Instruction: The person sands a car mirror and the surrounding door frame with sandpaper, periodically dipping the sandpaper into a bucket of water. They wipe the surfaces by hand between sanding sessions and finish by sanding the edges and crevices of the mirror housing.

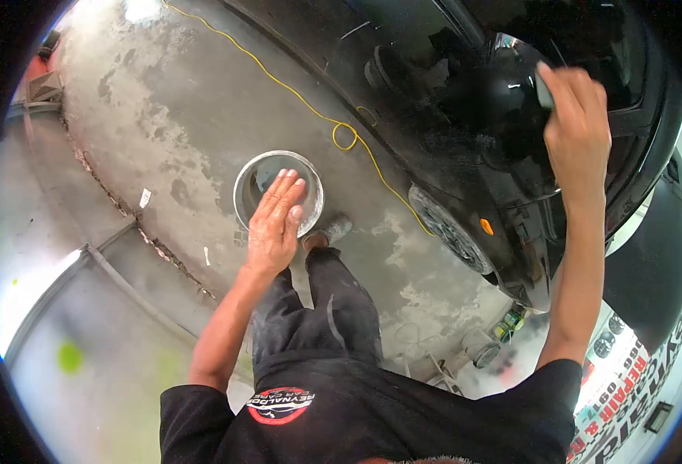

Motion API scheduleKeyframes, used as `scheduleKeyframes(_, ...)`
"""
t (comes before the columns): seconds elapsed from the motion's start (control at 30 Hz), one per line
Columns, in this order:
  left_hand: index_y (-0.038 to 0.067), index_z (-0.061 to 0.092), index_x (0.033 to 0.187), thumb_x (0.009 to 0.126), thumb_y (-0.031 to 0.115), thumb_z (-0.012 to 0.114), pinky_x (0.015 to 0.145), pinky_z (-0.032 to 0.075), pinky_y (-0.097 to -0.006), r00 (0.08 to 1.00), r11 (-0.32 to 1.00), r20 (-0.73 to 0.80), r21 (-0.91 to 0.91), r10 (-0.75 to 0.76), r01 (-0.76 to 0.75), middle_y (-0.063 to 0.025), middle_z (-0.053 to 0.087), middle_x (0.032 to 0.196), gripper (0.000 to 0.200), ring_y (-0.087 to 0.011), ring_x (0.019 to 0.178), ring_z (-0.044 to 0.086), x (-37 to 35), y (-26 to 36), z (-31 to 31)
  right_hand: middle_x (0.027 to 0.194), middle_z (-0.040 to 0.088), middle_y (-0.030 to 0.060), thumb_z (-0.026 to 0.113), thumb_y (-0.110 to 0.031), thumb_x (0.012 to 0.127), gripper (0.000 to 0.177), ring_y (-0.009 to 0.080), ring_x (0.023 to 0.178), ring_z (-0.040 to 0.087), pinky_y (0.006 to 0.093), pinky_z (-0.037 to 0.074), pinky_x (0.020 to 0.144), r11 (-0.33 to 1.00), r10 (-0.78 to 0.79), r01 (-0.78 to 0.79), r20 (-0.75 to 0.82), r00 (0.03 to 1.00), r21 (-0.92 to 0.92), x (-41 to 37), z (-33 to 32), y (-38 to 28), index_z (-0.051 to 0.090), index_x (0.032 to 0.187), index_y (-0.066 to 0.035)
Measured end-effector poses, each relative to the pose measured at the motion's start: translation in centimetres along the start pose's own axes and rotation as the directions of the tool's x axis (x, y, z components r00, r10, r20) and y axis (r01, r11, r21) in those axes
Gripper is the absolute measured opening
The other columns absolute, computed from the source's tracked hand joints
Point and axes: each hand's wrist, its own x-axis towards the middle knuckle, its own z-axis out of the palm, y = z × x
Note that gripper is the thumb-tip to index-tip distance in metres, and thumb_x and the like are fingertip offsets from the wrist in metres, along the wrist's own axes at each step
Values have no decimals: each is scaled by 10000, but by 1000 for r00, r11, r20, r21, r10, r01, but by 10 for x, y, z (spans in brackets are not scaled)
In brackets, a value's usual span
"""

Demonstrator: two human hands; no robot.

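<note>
At the upper right, my right hand (578,124) is closed around a small grey pad (543,94). It is at the glossy black side of a car (465,116), near the window, with the thumb along the pad. My left hand (273,226) is held out with its fingers straight and nothing in it. In this view it overlaps a round bucket (239,193) with a pale rim standing on the floor, and hides part of its opening.
A yellow cord (294,91) snakes over the stained concrete floor (163,116) and loops beside the car. The car's front wheel (451,230) is close to my feet. Metal-framed panels (124,298) line the left. Small green containers (509,325) and a lettered banner (615,394) are at lower right.
</note>
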Motion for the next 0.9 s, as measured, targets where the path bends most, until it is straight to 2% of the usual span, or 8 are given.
scheduleKeyframes(0.17,-5,637,1328,1055,166,520,1165,397,-461,1000,998,-1,-60,-2,2,-195,584,1444,343,-371,1415,486,-5,-10,2,1100,642,70,583,125,793,455,277,1058,618,403,531,935,989,-78,99,188,979,-108,40,6,-10,695,1198,-51)
scheduleKeyframes(0.4,12,660,1313,1063,176,524,1155,412,-455,998,994,7,-88,-65,65,-178,604,1428,329,-353,1396,512,-17,-37,-19,1050,683,55,624,108,735,514,270,998,634,388,525,909,997,20,-17,40,999,-74,-57,-17,-26,724,1190,-111)
scheduleKeyframes(0.53,17,660,1314,1069,187,525,1140,427,-453,999,999,-15,-33,-33,33,-160,618,1416,328,-349,1380,529,-8,-45,-22,1118,669,48,582,93,761,589,267,1043,646,380,555,888,992,-21,26,38,999,-126,-13,5,-8,721,1252,-199)
scheduleKeyframes(0.57,23,665,1309,1070,205,526,1132,435,-451,999,999,-36,-34,-14,13,-156,628,1404,331,-356,1367,540,-4,-44,-17,1106,700,19,606,59,864,482,181,978,668,323,553,868,982,-77,83,42,996,-169,5,8,-7,721,1255,-198)
scheduleKeyframes(0.67,30,668,1302,1072,220,526,1119,445,-444,994,999,-96,5,52,-51,-154,639,1390,331,-355,1355,552,12,-27,-3,1038,682,132,745,-55,878,292,337,926,675,367,541,850,979,-156,158,-23,988,131,21,-9,-18,685,1161,-20)
scheduleKeyframes(0.7,28,672,1287,1072,229,529,1110,451,-436,989,997,-122,-3,80,-81,-152,646,1379,328,-342,1346,563,16,-24,4,954,670,135,734,-50,830,100,388,898,646,416,522,804,919,80,-59,-37,996,389,19,-18,-29,728,929,-58)
scheduleKeyframes(0.8,27,677,1270,1074,237,527,1092,464,-432,985,998,-166,-40,39,-46,-148,647,1379,324,-332,1325,582,16,-9,29,1054,743,22,642,-134,1027,211,73,922,644,230,501,866,878,313,-295,14,950,377,-53,-21,5,712,1211,-56)
scheduleKeyframes(0.9,47,698,1247,1072,237,539,1024,514,-403,974,988,-215,-151,-77,45,-125,670,1354,303,-313,1274,623,-2,-19,77,1041,732,75,751,-140,952,244,129,939,663,253,496,892,771,434,-437,119,893,463,-115,-26,-16,697,1149,-6)
